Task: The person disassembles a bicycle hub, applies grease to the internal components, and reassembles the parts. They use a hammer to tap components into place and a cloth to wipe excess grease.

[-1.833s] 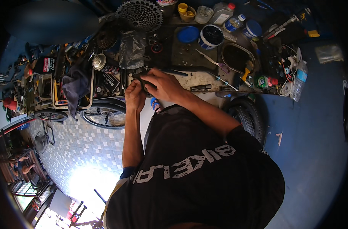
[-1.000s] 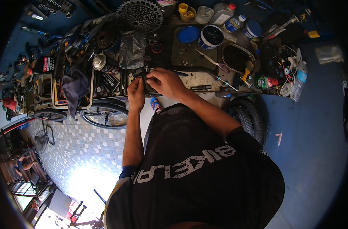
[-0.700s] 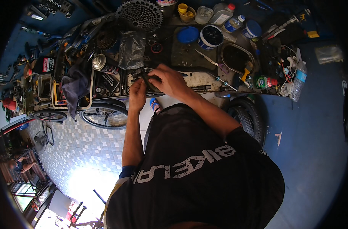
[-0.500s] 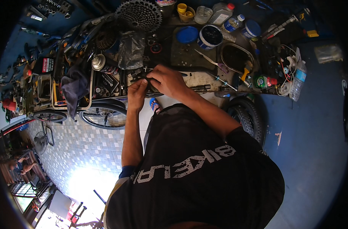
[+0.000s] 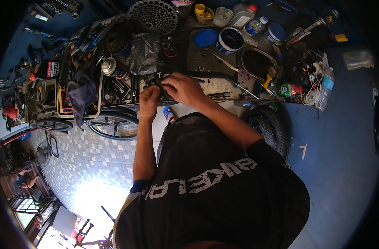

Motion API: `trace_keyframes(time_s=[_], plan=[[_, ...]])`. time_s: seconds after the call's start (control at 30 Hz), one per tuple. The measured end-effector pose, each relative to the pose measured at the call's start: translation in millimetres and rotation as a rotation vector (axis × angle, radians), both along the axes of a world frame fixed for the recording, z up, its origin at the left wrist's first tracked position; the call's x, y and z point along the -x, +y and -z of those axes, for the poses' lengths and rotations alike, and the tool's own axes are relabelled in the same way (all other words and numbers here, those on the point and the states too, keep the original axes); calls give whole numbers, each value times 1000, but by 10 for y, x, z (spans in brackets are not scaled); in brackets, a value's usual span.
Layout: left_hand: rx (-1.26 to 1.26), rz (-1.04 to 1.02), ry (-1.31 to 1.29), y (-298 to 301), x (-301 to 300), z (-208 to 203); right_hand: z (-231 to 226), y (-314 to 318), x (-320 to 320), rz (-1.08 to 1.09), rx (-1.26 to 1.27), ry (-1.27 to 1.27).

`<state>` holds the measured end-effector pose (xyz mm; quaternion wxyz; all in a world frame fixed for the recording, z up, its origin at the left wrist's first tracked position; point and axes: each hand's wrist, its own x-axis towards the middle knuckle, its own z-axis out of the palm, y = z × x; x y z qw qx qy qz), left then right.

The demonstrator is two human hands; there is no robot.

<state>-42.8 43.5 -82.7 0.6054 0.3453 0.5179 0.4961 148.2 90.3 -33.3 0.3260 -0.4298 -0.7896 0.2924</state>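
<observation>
At the near edge of the cluttered workbench [image 5: 197, 96], both my hands are close together. My left hand [image 5: 149, 100] is closed, pinching a small dark part [image 5: 161, 88] whose kind I cannot make out. My right hand [image 5: 185, 89] bends over the part from the right, its fingers curled against it. Most of the part is hidden by my fingers. Just beyond my hands are a crumpled clear plastic bag [image 5: 144, 54] and small metal pieces. To the left stand a spray can [image 5: 109, 67] and a tray with a dark cloth [image 5: 82, 91] over it.
A large bicycle cassette [image 5: 153, 16], an open tub of dark grease [image 5: 230, 40], its blue lid [image 5: 204, 37] and an oval metal pan [image 5: 259, 63] are on the bench. Scissors [image 5: 231, 65] lie before the pan. Wheels [image 5: 113, 125] and a tyre [image 5: 269, 128] stand below the front edge.
My right fingers have shifted slightly away from my left, and more of the dark part shows between them. My left hand stays nearly in place. The view has moved very slightly.
</observation>
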Motion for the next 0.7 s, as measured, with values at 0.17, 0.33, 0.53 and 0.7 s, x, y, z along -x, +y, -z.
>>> trace_keyframes(time_s=[0.17,0.33,0.53,0.7], plan=[[31,57,-135,2,69,48,-20,12,3,-1,-131,-70],[51,9,-341,-13,-125,-194,-19,34,-2,13,-201,-59],[-13,132,25,44,4,-61,43,53,-31,40,-34,39],[40,109,-35,34,36,-43,55,163,-128,-83,279,198]])
